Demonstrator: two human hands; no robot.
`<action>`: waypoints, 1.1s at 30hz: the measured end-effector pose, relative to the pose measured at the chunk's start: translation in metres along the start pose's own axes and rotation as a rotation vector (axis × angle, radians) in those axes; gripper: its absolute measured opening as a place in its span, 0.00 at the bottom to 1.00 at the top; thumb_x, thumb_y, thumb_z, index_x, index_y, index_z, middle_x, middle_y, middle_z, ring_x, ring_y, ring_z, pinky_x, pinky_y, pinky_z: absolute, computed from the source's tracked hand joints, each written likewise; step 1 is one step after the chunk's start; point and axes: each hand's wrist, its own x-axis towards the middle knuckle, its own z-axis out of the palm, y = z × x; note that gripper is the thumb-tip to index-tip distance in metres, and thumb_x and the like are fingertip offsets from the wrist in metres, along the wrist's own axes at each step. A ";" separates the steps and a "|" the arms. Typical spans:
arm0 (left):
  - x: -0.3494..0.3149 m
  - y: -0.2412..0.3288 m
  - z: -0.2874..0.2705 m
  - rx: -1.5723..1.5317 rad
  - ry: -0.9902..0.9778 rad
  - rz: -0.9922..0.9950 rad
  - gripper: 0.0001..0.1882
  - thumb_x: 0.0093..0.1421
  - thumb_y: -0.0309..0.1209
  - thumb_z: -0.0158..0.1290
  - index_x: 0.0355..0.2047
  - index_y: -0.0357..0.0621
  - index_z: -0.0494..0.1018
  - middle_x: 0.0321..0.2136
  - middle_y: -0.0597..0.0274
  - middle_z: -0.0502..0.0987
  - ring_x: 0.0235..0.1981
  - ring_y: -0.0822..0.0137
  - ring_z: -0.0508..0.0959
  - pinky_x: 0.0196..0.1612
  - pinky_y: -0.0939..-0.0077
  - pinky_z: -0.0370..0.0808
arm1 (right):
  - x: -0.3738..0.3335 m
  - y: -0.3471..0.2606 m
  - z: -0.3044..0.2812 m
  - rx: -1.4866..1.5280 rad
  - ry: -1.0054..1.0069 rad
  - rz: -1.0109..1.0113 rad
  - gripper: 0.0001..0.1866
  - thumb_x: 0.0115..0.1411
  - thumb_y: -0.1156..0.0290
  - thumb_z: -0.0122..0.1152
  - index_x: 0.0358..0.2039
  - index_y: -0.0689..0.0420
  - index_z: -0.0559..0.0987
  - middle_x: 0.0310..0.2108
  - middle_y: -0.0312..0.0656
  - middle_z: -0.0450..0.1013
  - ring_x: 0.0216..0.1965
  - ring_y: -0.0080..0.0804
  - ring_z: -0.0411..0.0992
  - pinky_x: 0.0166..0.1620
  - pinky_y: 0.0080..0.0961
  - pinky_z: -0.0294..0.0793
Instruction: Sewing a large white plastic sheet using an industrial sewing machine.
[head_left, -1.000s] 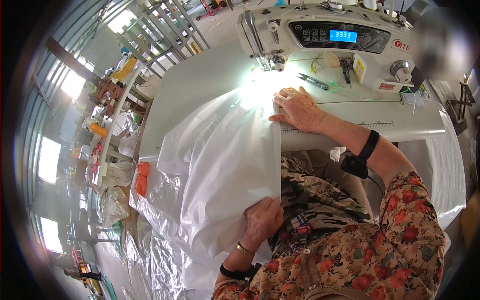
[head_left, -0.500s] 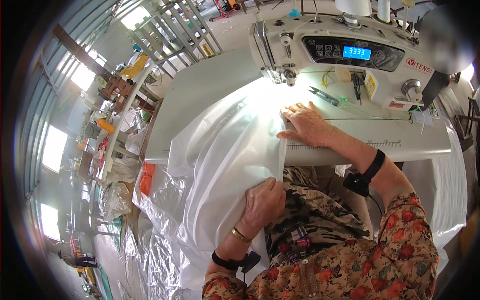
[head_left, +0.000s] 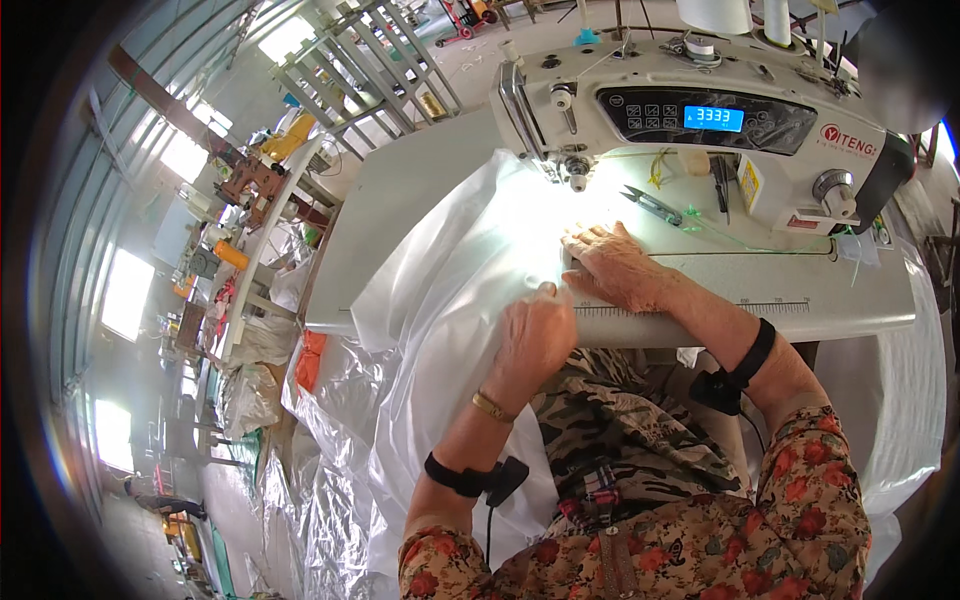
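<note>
A sheer white fabric sheet (head_left: 440,270) runs from under the sewing machine (head_left: 577,165) down over the table's front edge and my lap. My left hand (head_left: 538,335) is closed on the sheet's right edge, with fingertips pinched at the table's front. Just beyond and to its right, my right hand (head_left: 622,268) lies with fingers stretched forward over the fabric edge, near the brightly lit needle area. My left fingertips are close to my right thumb. Glare hides the needle and the fabric right beneath it.
Thread snips (head_left: 652,205) and a dark slim tool (head_left: 720,182) lie on the table right of the needle, beside green thread ends (head_left: 692,215). White thread cones stand above the machine. A metal rack (head_left: 375,75) and a cluttered bench (head_left: 262,270) are at the left.
My left hand has moved forward along the fabric edge, from my lap to near my right hand. My right hand stays almost in place. The view has shifted slightly.
</note>
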 end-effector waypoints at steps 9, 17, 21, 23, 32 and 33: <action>0.063 0.002 0.008 -0.002 -0.059 -0.082 0.05 0.48 0.22 0.51 0.21 0.31 0.74 0.23 0.38 0.76 0.29 0.42 0.78 0.36 0.52 0.73 | 0.003 -0.002 -0.003 0.075 -0.024 0.113 0.21 0.60 0.69 0.50 0.52 0.66 0.69 0.49 0.54 0.71 0.56 0.47 0.66 0.60 0.53 0.59; 0.088 -0.016 0.033 -0.202 0.127 -0.151 0.06 0.48 0.22 0.51 0.25 0.34 0.77 0.25 0.39 0.77 0.33 0.41 0.79 0.38 0.50 0.74 | 0.015 0.007 0.006 0.160 0.091 0.189 0.18 0.54 0.75 0.55 0.47 0.61 0.71 0.44 0.51 0.73 0.53 0.49 0.68 0.60 0.52 0.59; 0.083 -0.029 0.052 -0.261 0.145 -0.182 0.08 0.50 0.25 0.49 0.26 0.36 0.77 0.26 0.39 0.77 0.33 0.41 0.79 0.37 0.49 0.74 | 0.020 0.013 0.015 0.039 0.084 0.145 0.21 0.45 0.79 0.60 0.43 0.60 0.72 0.38 0.49 0.74 0.47 0.50 0.70 0.52 0.48 0.64; 0.078 -0.016 0.056 -0.295 0.157 -0.246 0.07 0.49 0.25 0.48 0.19 0.35 0.74 0.22 0.37 0.76 0.30 0.39 0.78 0.36 0.48 0.73 | 0.012 0.014 0.015 0.097 0.176 0.125 0.14 0.46 0.77 0.58 0.37 0.59 0.74 0.35 0.48 0.74 0.44 0.49 0.69 0.49 0.44 0.64; 0.066 -0.012 0.096 -0.274 0.408 -0.159 0.06 0.53 0.28 0.50 0.30 0.39 0.71 0.33 0.46 0.74 0.40 0.44 0.73 0.44 0.52 0.69 | 0.002 -0.004 -0.010 0.179 0.582 -0.005 0.15 0.60 0.76 0.49 0.48 0.61 0.73 0.40 0.49 0.76 0.48 0.47 0.70 0.58 0.42 0.63; 0.066 -0.016 0.105 -0.220 0.526 -0.117 0.08 0.54 0.29 0.52 0.35 0.42 0.70 0.36 0.49 0.72 0.42 0.47 0.71 0.47 0.53 0.66 | -0.006 -0.031 -0.040 0.123 0.575 -0.127 0.16 0.63 0.74 0.47 0.51 0.62 0.72 0.40 0.49 0.77 0.49 0.46 0.72 0.62 0.42 0.61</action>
